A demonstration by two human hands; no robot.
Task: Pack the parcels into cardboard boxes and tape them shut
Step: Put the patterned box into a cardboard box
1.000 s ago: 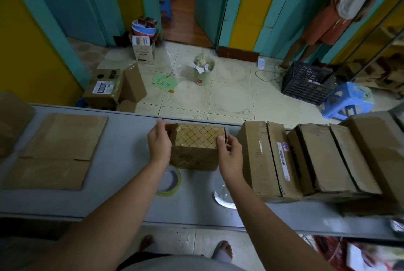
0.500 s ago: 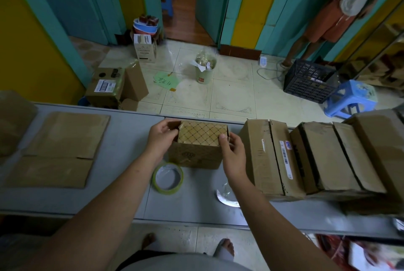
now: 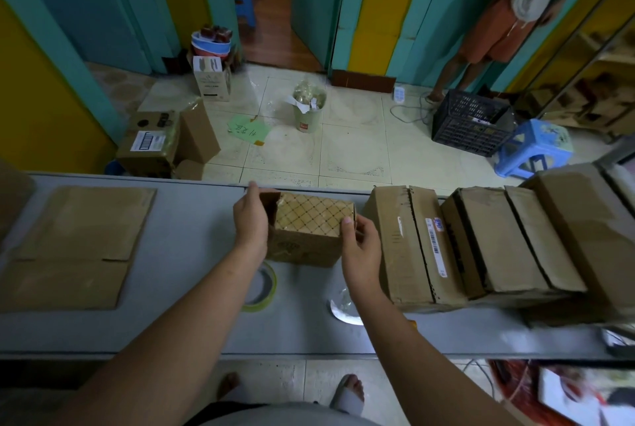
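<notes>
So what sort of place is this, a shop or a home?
Probably a small parcel-packing room: a grey table holds a row of cardboard boxes, flattened cardboard, a tape roll and an open small box.

Person is wearing grey top (image 3: pixel 292 418), dark bottoms (image 3: pixel 220 414), pale slide sandal (image 3: pixel 347 400) w/ toes showing. Forearms are showing bare down to left hand (image 3: pixel 252 219) & right hand (image 3: pixel 360 250).
</notes>
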